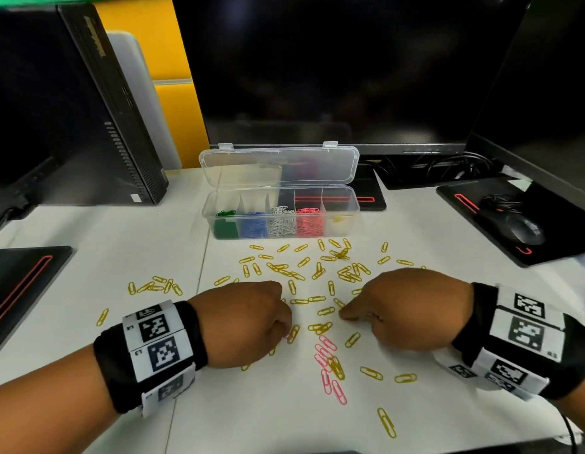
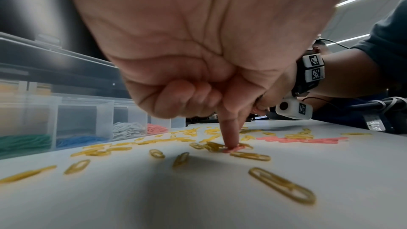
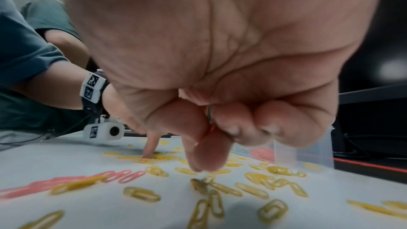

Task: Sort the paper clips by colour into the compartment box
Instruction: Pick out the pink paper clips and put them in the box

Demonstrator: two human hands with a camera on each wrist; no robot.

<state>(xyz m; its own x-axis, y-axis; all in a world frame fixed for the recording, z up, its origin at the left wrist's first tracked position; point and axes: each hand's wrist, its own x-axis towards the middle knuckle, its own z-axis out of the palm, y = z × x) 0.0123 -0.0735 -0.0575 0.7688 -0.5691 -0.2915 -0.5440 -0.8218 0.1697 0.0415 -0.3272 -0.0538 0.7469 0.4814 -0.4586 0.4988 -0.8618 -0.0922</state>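
The clear compartment box (image 1: 278, 190) stands open at the back centre, with green, blue, white, pink and a few yellow clips in separate compartments. Many yellow paper clips (image 1: 317, 273) lie scattered before it. A small group of pink clips (image 1: 327, 355) lies between my hands. My left hand (image 1: 286, 332) points its straight forefinger (image 2: 230, 138) down onto a single pink clip (image 2: 234, 149); its other fingers are curled. My right hand (image 3: 204, 167) pinches thumb and forefinger together at a yellow clip (image 3: 206, 178) on the table. Its other fingers are curled in.
A dark monitor (image 1: 333, 77) rises right behind the box. A mouse (image 1: 524, 231) sits on a black pad at the right, another black pad (image 1: 22, 283) lies at the left, and a computer tower (image 1: 104, 109) stands back left.
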